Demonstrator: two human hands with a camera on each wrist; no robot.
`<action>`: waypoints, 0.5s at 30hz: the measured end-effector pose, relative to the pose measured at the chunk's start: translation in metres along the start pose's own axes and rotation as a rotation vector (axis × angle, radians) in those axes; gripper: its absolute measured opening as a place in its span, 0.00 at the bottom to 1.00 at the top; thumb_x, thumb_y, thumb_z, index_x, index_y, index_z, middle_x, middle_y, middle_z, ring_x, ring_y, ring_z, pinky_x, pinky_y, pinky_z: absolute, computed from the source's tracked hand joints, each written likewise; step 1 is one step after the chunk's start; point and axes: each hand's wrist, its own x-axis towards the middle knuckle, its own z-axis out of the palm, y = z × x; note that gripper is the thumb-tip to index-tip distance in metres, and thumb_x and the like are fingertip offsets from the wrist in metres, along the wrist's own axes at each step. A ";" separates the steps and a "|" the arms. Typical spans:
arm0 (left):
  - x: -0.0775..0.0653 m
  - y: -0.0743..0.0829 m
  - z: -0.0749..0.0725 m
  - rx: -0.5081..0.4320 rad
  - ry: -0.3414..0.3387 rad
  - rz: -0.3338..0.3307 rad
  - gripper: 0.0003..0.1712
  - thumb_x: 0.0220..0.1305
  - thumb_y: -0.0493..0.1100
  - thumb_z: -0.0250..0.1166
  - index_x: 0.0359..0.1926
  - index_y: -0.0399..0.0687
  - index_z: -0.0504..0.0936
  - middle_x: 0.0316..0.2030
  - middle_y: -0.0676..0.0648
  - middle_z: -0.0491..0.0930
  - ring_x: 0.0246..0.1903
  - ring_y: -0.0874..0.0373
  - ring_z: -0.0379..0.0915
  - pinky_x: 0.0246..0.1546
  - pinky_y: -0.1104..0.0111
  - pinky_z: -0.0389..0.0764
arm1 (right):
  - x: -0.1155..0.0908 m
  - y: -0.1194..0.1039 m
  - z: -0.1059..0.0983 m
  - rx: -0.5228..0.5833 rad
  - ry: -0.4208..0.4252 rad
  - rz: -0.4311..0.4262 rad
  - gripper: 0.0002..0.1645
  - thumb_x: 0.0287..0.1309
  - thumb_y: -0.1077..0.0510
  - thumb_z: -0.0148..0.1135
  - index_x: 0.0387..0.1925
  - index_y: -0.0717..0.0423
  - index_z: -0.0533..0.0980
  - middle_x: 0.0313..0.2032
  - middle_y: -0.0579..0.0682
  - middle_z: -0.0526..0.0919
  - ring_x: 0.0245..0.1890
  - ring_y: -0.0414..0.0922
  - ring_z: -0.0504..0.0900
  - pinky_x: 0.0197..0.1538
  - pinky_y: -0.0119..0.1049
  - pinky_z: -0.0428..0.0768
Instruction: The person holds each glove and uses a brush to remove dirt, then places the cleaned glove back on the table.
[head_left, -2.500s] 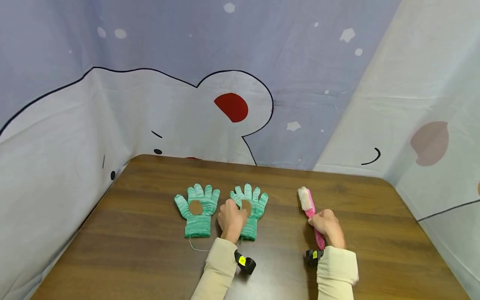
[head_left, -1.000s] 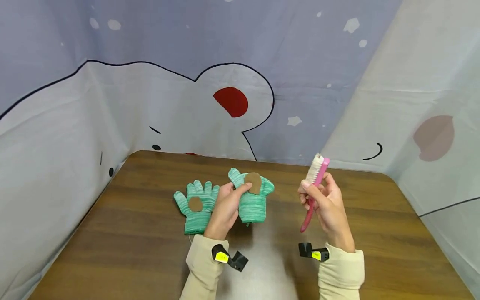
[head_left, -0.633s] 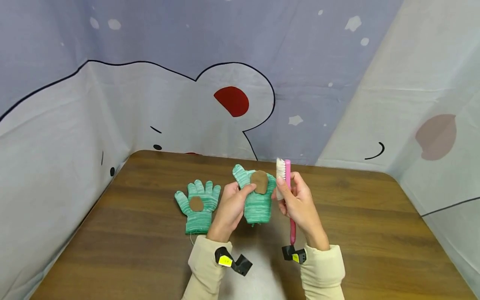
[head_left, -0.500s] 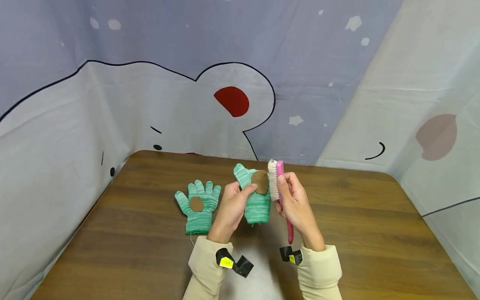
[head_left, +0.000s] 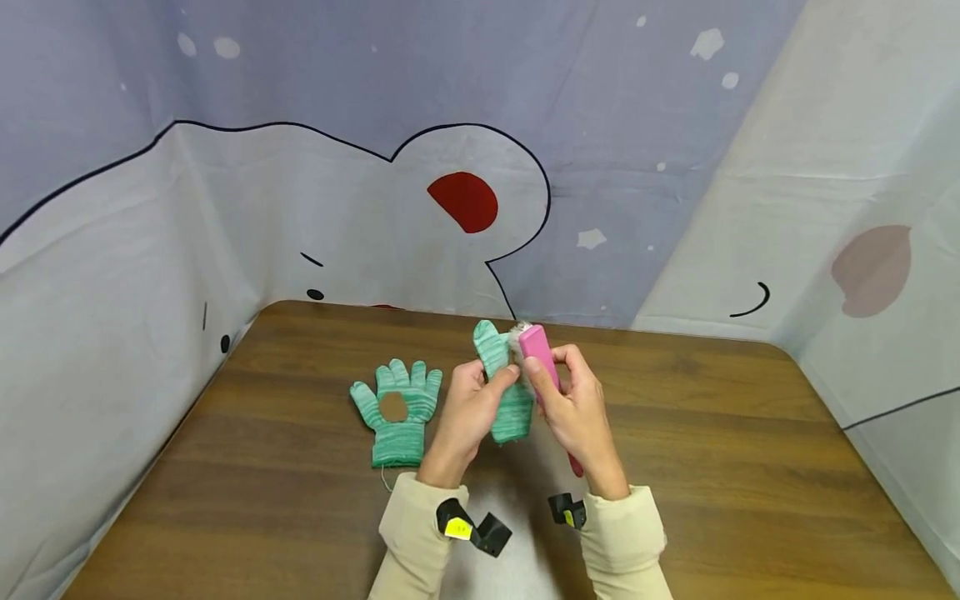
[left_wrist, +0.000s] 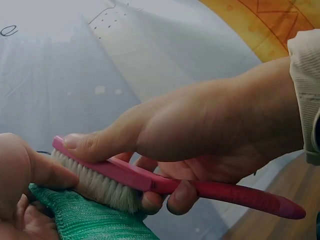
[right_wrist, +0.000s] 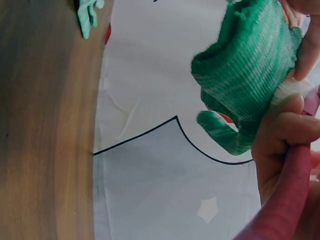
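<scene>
My left hand (head_left: 472, 408) pinches a green knitted glove (head_left: 514, 417) above the table, its thumb on the palm side. In the right wrist view the glove's open cuff (right_wrist: 215, 55) faces the camera and a finger of it dangles. My right hand (head_left: 577, 408) grips a pink brush (head_left: 538, 354), thumb along the back of its head. The white bristles (left_wrist: 102, 187) press against the glove's palm in the left wrist view, close by the left thumb. The brown patch on this glove's palm is mostly hidden behind the brush head.
A second green glove (head_left: 397, 446) lies flat at the left on the wooden table (head_left: 247, 475), with a brown round patch (head_left: 393, 407) on its palm and a loose thread at its cuff. A printed cloth backdrop (head_left: 360, 217) stands behind the table.
Both hands have lifted the glove and the brush off the table. The right hand has then moved left and turned the brush, bringing its bristles onto the glove's palm.
</scene>
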 end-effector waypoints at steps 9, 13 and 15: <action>-0.004 0.024 0.001 0.094 0.046 0.017 0.11 0.56 0.40 0.54 0.31 0.34 0.76 0.20 0.41 0.75 0.18 0.57 0.69 0.17 0.67 0.71 | 0.012 0.117 0.012 -0.037 0.117 -0.084 0.18 0.47 0.49 0.57 0.42 0.44 0.67 0.11 0.46 0.72 0.08 0.42 0.70 0.08 0.35 0.65; -0.002 0.001 -0.006 0.094 0.052 0.052 0.10 0.54 0.39 0.56 0.31 0.34 0.75 0.23 0.42 0.76 0.21 0.57 0.70 0.21 0.66 0.73 | 0.011 0.133 0.012 -0.038 0.129 -0.040 0.17 0.48 0.49 0.57 0.42 0.45 0.68 0.11 0.48 0.72 0.07 0.45 0.70 0.07 0.35 0.64; 0.006 -0.044 -0.016 0.083 0.080 0.082 0.10 0.53 0.40 0.58 0.32 0.36 0.76 0.23 0.45 0.76 0.21 0.58 0.70 0.20 0.66 0.72 | 0.008 0.115 0.010 0.002 0.120 -0.007 0.16 0.49 0.50 0.56 0.41 0.49 0.68 0.10 0.51 0.71 0.07 0.47 0.70 0.06 0.37 0.62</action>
